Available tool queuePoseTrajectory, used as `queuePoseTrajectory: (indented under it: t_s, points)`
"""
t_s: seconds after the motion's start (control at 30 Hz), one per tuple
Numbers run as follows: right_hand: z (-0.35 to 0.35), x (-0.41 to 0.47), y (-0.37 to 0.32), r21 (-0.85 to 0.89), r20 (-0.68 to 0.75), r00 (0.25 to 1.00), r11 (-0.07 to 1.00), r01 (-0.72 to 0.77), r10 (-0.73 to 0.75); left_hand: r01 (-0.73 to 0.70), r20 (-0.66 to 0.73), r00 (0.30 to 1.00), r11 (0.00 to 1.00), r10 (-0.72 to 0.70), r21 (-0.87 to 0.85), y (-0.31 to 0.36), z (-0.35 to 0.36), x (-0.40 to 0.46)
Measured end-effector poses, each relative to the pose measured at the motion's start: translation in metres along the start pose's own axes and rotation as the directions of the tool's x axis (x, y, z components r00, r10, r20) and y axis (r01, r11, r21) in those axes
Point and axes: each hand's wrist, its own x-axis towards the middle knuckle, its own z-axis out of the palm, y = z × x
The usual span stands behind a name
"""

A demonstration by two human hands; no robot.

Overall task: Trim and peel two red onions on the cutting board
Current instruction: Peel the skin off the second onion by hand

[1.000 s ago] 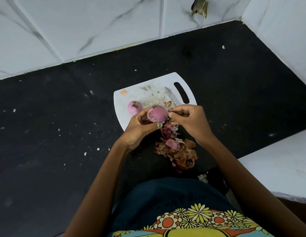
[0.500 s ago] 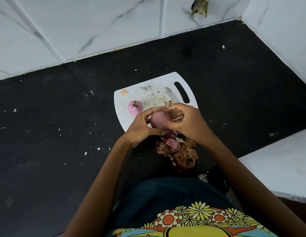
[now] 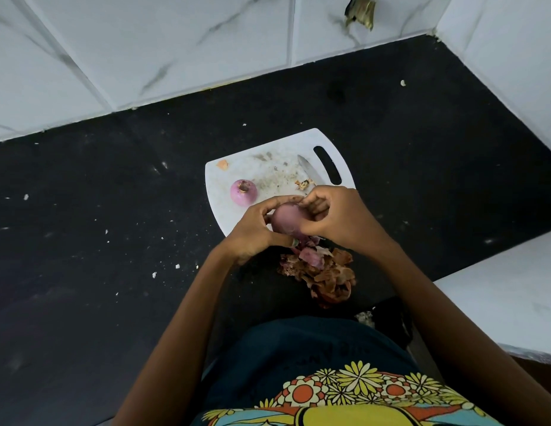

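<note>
Two bare hands meet over the near edge of a white cutting board, both closed around one red onion held between them, just above the board's near corner. From the left, the left hand cups the onion, its fingers curled over the top and the thumb pressed underneath. From the right, the right hand closes in with fingertips bunched at the onion's upper right end, where they appear to pinch at the skin; the exact pinch is hidden. Seemingly, the onion's long axis runs from lower left to upper right, towards the right fingertips, so the next pull probably strips skin away along that line. Directly below the hands, on the black tabletop, lies a heap of brown and purple peels. Farther off, on the board, a second onion sits alone to the left, looking peeled, trimmed end up, well clear of both hands. Beyond it a knife blade lies beside the board's handle slot. White crumbs speckle the tabletop, which ends at a white marbled tile wall.
</note>
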Motion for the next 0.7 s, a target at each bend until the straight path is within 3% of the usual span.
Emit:
queuePoseTrajectory:
  t_s: [0.23,0.47,0.7]
  points:
    - [-0.001,0.003,0.008,0.006,-0.139,0.99,1.0,0.029,-0.028,0.005,0.023,1.0,1.0,-0.005,-0.013,0.0,0.0,-0.002]
    - [0.004,-0.007,0.008,0.186,-0.013,0.998,0.98,0.065,-0.064,0.039,-0.035,0.999,0.999,-0.039,0.003,0.0,0.0,0.001]
    - [-0.001,-0.005,0.009,0.161,0.045,0.997,0.986,0.05,-0.058,0.033,0.01,0.999,0.999,-0.033,0.027,0.0,-0.001,-0.004]
